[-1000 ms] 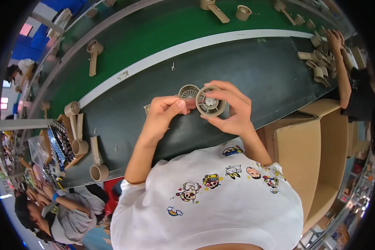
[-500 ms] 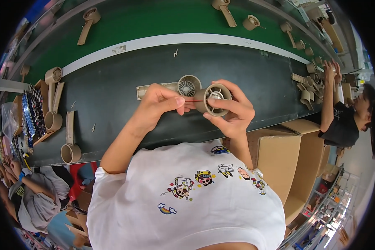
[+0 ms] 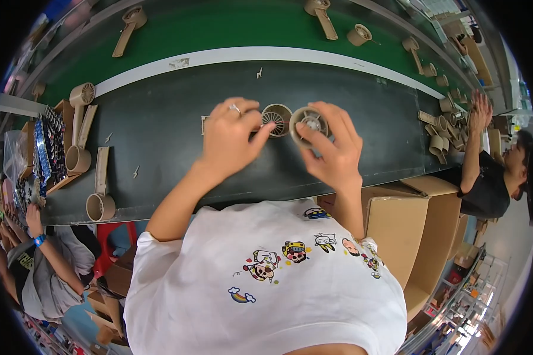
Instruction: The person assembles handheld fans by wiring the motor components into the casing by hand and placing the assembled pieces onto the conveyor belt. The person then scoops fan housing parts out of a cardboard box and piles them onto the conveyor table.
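Observation:
My right hand (image 3: 334,139) grips a beige ring-shaped fan part (image 3: 309,125) with spokes and a round hub, its thumb and finger pressing at the hub and rim. Just left of it, a beige fan housing (image 3: 280,112) with a radial grille lies on the dark table. My left hand (image 3: 231,130), wearing a ring, is over the housing's handle, fingers curled and thumb across the grille's left edge. That hand hides most of the handle; only its far left end shows. A bit of red wire is faintly visible between the two parts.
More beige fan housings (image 3: 100,206) stand at the left, beside a box of packets (image 3: 56,151). A pile of beige parts (image 3: 441,127) lies at the right near a co-worker's raised hands (image 3: 481,111). Further fan parts (image 3: 359,34) rest on the green belt. An open carton (image 3: 397,231) is at my right.
My left hand has let go of the red wire and moved up onto the housing's handle. My right hand has tilted the ring-shaped part and keeps it beside the housing.

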`<control>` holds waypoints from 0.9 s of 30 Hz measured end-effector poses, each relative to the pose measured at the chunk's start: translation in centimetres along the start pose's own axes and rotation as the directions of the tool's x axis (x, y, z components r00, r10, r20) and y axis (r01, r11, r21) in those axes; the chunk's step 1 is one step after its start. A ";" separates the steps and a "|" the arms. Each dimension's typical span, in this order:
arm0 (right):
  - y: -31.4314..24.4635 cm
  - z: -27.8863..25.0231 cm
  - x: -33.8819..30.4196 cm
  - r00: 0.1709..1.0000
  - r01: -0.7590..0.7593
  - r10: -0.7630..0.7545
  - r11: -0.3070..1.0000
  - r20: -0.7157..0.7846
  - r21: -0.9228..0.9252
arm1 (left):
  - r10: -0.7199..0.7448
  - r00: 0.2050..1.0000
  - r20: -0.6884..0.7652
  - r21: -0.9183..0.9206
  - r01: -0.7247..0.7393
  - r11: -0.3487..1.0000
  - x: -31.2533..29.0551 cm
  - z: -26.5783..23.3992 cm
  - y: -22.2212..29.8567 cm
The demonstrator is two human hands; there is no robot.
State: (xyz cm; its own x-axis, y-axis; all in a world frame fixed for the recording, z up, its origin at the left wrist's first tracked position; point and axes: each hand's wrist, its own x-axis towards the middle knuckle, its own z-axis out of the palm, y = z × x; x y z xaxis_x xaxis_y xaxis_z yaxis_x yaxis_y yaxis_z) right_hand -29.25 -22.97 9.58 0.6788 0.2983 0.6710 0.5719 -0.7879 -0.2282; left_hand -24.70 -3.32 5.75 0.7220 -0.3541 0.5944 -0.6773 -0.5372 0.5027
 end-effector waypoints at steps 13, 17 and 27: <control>0.1 0.9 2.3 0.972 0.096 -0.097 0.995 0.213 0.016 | -0.184 0.915 0.358 0.049 0.179 0.983 -0.1 -0.2 -1.9; 0.3 1.4 2.5 0.958 0.081 -0.093 0.995 0.270 0.056 | -0.159 0.935 0.317 0.018 0.162 0.987 -0.4 0.2 -1.8; 1.3 1.5 3.3 0.905 -0.082 -0.030 0.967 0.425 0.242 | -0.196 0.890 0.412 -0.128 0.269 0.955 -0.1 1.2 -2.4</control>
State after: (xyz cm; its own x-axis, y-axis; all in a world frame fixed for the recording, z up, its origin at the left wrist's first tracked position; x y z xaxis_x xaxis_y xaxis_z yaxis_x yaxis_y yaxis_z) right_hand -25.59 -22.22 10.42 0.7929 0.5223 0.3138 0.6087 -0.6558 -0.4465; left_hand -23.04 -2.91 3.75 0.8333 -0.5254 0.1721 -0.4704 -0.5102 0.7200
